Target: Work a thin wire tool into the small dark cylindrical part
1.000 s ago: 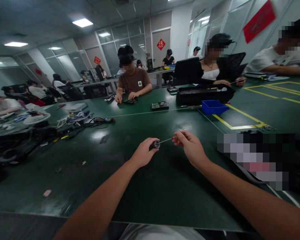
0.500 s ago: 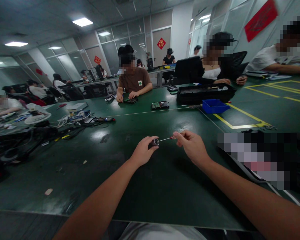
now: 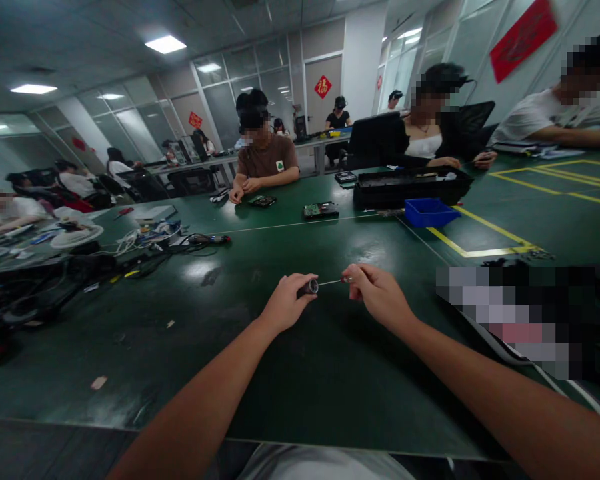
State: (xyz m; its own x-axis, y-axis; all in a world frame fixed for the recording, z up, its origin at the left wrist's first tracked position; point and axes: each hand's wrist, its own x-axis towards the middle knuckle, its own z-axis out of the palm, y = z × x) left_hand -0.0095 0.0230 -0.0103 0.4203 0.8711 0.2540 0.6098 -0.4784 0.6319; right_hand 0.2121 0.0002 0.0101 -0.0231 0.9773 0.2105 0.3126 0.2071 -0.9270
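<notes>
My left hand is closed around a short dark cylinder, whose round open end faces right. A thin metal rod stretches between that end and my right hand. The fingers of my right hand pinch the rod at its red end. Whether the rod's left tip sits inside the cylinder or only touches it is too small to tell. Both hands are held above the green table.
A blue bin and a long black tray stand ahead to the right. A hard drive lies near them. Tangled cables cover the left side. A person sits across the table.
The cylinder has turned slightly in my left hand, and my right fingers have shifted a little on the rod's red end. The person opposite has drawn their hands off the drive.
</notes>
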